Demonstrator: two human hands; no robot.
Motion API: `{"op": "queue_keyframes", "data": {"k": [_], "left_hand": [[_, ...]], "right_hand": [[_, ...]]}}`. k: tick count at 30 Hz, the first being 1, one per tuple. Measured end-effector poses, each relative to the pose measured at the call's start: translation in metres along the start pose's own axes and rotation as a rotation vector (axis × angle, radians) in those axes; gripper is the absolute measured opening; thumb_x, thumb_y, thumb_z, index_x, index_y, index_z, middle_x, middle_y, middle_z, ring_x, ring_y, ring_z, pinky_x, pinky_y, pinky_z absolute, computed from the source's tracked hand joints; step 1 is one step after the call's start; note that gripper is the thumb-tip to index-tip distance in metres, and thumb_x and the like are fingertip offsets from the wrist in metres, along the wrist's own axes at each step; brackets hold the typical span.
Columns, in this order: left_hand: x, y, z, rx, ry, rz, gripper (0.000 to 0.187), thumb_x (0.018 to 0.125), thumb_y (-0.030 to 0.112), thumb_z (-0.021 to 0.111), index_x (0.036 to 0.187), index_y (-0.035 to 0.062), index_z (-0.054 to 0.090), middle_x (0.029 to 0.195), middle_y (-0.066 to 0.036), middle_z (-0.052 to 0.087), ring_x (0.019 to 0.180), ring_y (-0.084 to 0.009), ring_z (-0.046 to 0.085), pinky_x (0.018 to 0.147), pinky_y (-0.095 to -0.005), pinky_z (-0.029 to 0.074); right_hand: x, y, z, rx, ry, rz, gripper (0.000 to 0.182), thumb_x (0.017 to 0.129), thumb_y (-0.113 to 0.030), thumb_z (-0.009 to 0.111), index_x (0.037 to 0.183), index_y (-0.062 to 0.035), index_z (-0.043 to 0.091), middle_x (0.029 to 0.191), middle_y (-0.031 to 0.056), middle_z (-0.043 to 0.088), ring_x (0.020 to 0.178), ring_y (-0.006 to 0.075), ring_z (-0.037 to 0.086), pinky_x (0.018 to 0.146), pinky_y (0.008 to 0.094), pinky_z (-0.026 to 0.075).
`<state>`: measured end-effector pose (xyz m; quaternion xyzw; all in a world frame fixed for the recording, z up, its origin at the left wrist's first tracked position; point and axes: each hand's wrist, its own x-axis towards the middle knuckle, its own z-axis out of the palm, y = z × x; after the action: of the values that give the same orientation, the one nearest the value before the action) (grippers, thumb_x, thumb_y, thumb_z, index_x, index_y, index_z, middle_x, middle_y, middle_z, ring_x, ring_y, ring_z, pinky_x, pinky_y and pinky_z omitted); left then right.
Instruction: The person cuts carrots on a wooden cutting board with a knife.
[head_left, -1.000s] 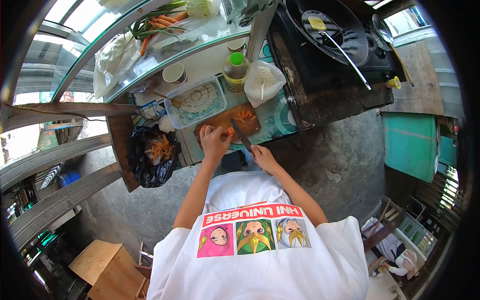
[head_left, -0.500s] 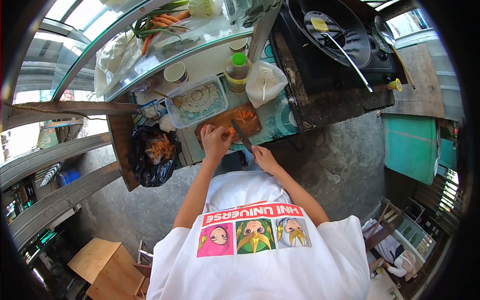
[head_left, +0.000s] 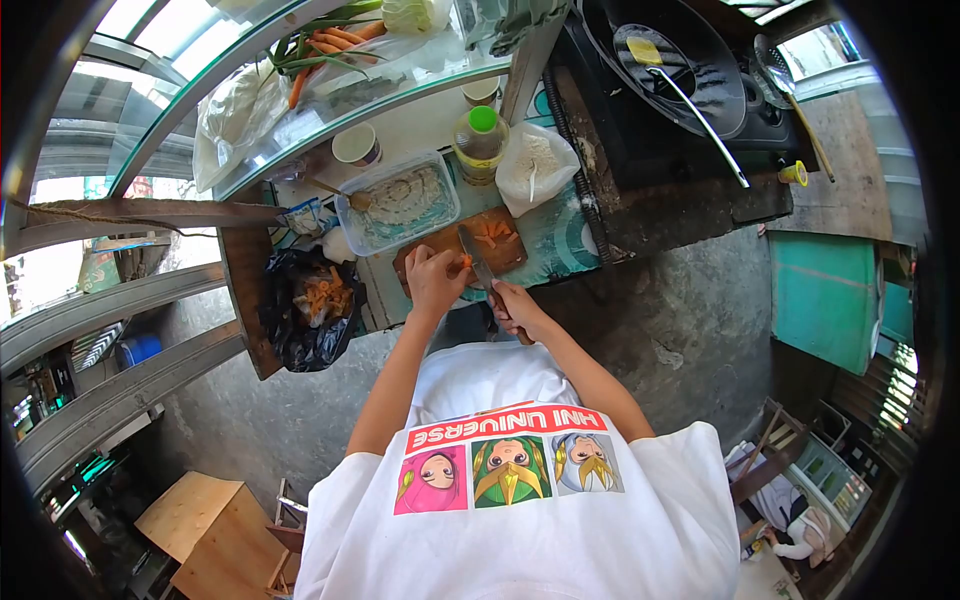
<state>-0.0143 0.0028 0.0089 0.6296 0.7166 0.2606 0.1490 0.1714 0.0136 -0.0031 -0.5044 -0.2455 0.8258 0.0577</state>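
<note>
My left hand (head_left: 437, 279) holds an orange carrot piece (head_left: 466, 261) in its fingertips over the wooden cutting board (head_left: 424, 245). My right hand (head_left: 516, 307) is closed round the handle of a knife (head_left: 475, 250), whose blade lies over the board just right of the carrot piece. Cut carrot strips (head_left: 495, 232) rest on the board's right part. Behind the board stands a clear plastic tub (head_left: 400, 200) with a pale mixture and a spoon in it.
A green-capped bottle (head_left: 481, 145) and a bag of white powder (head_left: 535, 170) stand behind the board. A black bag (head_left: 310, 318) with orange peelings is at the left. A wok (head_left: 670, 70) sits on the stove at the right. A person (head_left: 803, 531) is at the lower right.
The knife has shifted slightly in my right hand, its blade standing steeper and its handle now showing below the hand. The whole view has moved slightly.
</note>
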Motion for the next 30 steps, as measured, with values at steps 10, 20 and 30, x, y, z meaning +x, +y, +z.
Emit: {"op": "queue_keyframes", "data": {"k": [10, 20, 30], "left_hand": [[0.005, -0.001, 0.0, 0.025, -0.032, 0.028, 0.02, 0.06, 0.022, 0.079, 0.074, 0.012, 0.069, 0.063, 0.001, 0.059, 0.081, -0.0218, 0.052, 0.075, -0.0369, 0.036], [0.004, -0.001, 0.002, 0.01, -0.043, 0.018, 0.021, 0.06, 0.023, 0.078, 0.071, 0.0115, 0.064, 0.067, -0.004, 0.059, 0.081, -0.0241, 0.052, 0.079, -0.0407, 0.036], [0.004, 0.0, 0.002, 0.009, -0.042, 0.026, 0.019, 0.062, 0.023, 0.077, 0.073, 0.0123, 0.065, 0.068, -0.003, 0.061, 0.082, -0.0238, 0.052, 0.078, -0.0408, 0.036]], "right_hand": [[-0.018, -0.001, -0.007, 0.138, -0.025, 0.056, 0.039, 0.1, -0.041, 0.038, 0.079, -0.0097, 0.045, 0.052, -0.0015, 0.036, 0.033, 0.0075, 0.028, 0.03, 0.0249, 0.024], [-0.015, 0.012, -0.011, -0.037, 0.103, -0.056, 0.041, 0.1, -0.043, 0.04, 0.076, -0.0097, 0.045, 0.051, -0.0021, 0.036, 0.033, 0.0077, 0.029, 0.03, 0.0252, 0.023], [-0.017, 0.012, -0.012, -0.045, 0.061, -0.014, 0.041, 0.099, -0.045, 0.041, 0.077, -0.0101, 0.046, 0.052, -0.0028, 0.036, 0.033, 0.0068, 0.028, 0.03, 0.024, 0.022]]}}
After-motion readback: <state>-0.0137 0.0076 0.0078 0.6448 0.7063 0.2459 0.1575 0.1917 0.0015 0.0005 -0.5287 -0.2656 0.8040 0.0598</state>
